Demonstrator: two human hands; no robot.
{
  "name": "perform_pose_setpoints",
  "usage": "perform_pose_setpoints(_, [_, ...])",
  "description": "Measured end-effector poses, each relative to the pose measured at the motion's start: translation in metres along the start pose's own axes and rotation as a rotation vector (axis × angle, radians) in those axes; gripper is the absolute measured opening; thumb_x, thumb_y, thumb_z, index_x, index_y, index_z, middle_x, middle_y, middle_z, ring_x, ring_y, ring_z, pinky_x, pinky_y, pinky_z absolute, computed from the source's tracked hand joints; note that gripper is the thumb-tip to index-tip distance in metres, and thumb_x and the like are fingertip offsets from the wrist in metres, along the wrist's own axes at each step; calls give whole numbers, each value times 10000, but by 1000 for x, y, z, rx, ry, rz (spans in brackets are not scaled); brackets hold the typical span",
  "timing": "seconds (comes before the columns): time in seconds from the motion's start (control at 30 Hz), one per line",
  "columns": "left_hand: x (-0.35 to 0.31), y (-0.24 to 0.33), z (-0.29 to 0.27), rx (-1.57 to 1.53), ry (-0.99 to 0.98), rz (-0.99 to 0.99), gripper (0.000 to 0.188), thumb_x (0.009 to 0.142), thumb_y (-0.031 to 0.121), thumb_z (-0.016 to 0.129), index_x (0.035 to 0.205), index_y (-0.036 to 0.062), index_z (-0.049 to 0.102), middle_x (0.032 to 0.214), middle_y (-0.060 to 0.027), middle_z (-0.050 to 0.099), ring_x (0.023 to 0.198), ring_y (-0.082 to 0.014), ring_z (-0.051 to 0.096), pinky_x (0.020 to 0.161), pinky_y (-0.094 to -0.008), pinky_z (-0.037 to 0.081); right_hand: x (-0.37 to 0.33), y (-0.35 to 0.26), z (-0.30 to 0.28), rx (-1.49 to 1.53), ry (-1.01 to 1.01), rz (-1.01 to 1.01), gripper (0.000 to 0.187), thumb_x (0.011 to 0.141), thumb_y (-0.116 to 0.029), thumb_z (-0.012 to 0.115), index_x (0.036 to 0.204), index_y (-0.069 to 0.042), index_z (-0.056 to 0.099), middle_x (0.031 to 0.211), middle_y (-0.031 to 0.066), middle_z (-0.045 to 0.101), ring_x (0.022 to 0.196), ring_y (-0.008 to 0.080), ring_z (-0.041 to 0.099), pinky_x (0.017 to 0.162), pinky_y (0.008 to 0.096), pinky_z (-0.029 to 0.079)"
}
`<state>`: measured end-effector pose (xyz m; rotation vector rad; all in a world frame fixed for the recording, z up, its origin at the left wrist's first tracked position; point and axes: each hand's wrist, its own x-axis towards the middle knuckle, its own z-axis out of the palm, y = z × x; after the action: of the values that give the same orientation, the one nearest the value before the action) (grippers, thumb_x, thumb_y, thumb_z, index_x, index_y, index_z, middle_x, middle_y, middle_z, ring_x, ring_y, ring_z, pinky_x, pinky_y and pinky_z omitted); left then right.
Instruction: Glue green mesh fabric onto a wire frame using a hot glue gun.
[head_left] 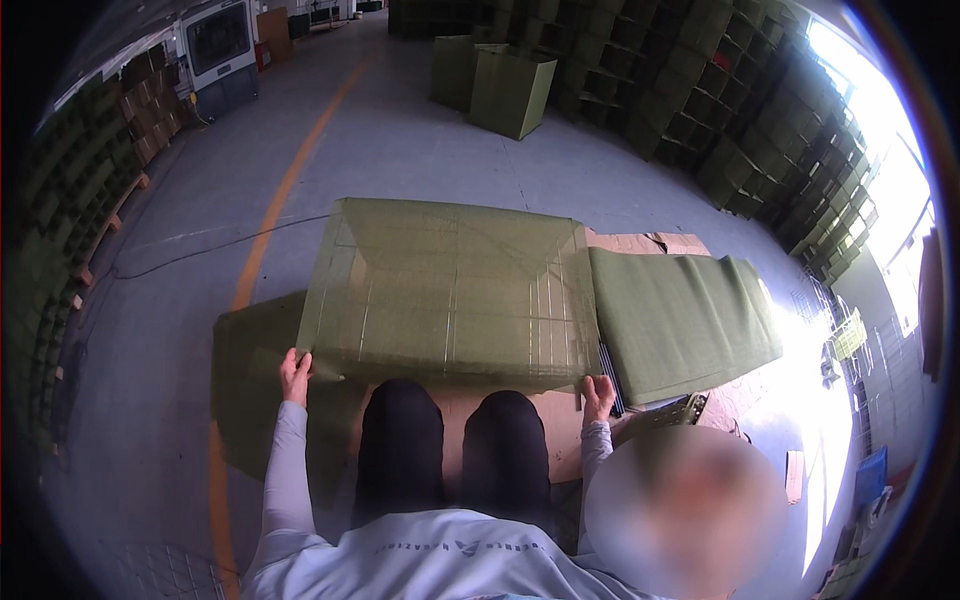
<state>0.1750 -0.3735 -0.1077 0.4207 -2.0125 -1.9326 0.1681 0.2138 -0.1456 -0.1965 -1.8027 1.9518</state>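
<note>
A sheer green mesh cover (420, 300) is stretched over a boxy wire frame in front of my knees, and the thin wires (450, 310) show through it. At the near left corner, my left hand (296, 377) is closed on the mesh edge, thumb on top. My right hand (598, 398) grips the same edge at the near right corner. Beside it on the right lies a stack of green mesh fabric (680, 320). Dark thin rods (611, 380) lie between the cover and the stack, partly hidden.
Flattened cardboard (465, 420) lies beneath the work. More dark green fabric (270, 400) rests on the floor at left, across the orange floor line (285, 190). Green boxes (515, 90) stand ahead, with stacked ones (700, 90) at right. A round blurred patch hides the lower right.
</note>
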Motion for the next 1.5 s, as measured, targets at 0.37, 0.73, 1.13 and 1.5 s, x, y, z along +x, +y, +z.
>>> perform_pose_setpoints(0.37, [49, -7, -7, -73, 118, 79, 108, 808, 80, 524, 909, 43, 513, 831, -5, 548, 697, -80, 537, 565, -226, 478, 63, 14, 60, -183, -45, -120, 134, 759, -63, 611, 717, -26, 490, 675, -25, 504, 630, 58, 442, 572, 190, 375])
perform_pose_setpoints(0.73, [59, 4, 48, 31, 148, -59, 308, 673, 55, 642, 938, -37, 515, 893, -130, 563, 674, -196, 597, 485, -293, 521, 77, 12, 51, -102, -97, -64, 137, 766, -50, 580, 877, 23, 548, 787, 126, 585, 662, 192, 552, 604, 307, 486])
perform_pose_setpoints(1.13, [49, 14, 39, -267, 66, -129, 449, 731, -13, 588, 1129, -79, 391, 1131, -162, 442, 922, -252, 515, 654, -321, 545, 0, -95, 82, -364, 104, 240, 196, 732, -111, 613, 827, 41, 532, 735, 117, 536, 596, 199, 453, 509, 351, 390])
perform_pose_setpoints(1.5, [62, 2, 40, -411, 23, -120, 505, 751, -35, 558, 1194, -74, 320, 1068, -173, 465, 848, -250, 549, 649, -344, 543, 74, -17, 126, -154, -342, 282, 308, 759, -182, 600, 980, 20, 532, 878, 141, 567, 736, 199, 522, 654, 323, 437])
